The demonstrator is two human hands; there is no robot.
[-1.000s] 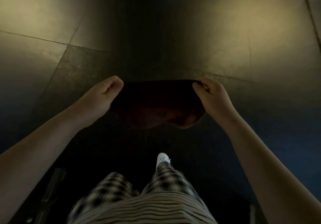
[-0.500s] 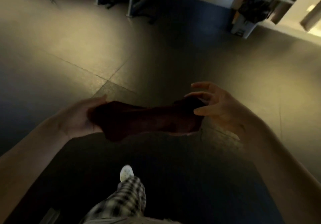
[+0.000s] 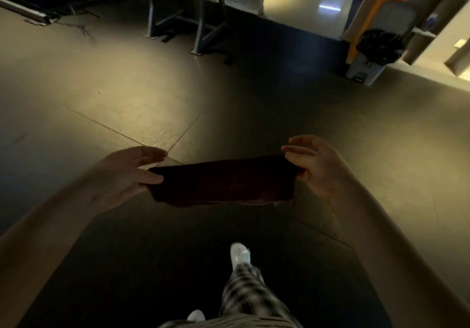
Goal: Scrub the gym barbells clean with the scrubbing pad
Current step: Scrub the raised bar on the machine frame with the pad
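Two half-open hands on dark cloth

You hold a dark, matt cloth above a matt, finely speckled floor; metal frames beyond it.

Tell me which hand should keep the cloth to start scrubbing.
Left, probably: the left hand has its thumb across the cloth, while the right hand only pinches a corner with its fingers splayed.

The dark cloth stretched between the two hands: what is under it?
Only dark floor, with a white shoe nearer the person. The dark cloth, pinched by the left hand and right hand, hides the floor patch directly beneath it.
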